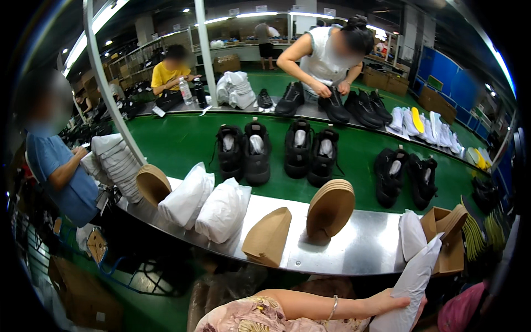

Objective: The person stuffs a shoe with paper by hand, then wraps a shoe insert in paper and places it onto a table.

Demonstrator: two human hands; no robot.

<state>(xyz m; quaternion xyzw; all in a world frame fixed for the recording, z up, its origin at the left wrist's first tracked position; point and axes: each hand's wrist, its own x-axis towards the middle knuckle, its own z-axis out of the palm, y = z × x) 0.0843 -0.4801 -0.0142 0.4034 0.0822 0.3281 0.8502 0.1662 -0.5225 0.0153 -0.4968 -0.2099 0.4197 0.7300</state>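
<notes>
My left hand (390,302), with a bracelet on the wrist, reaches across to the right and is closed on a long white paper packet (415,285). The packet stands tilted at the table's front edge; what is inside it cannot be seen. At its right side, low down, a sliver of my right hand (422,307) shows pressed against it, most fingers hidden. Just beyond stands another white packet (411,235), beside an open cardboard box (451,246) with brown paperboard inserts (452,218) in it.
On the metal ledge (365,249) stand two brown insert stacks (331,210), a folded brown paperboard piece (267,237) and white packets (224,213). Black shoes (257,152) stand in pairs on the green belt (348,188). Across it, a co-worker (326,61) handles a black shoe; another person (61,177) is at left.
</notes>
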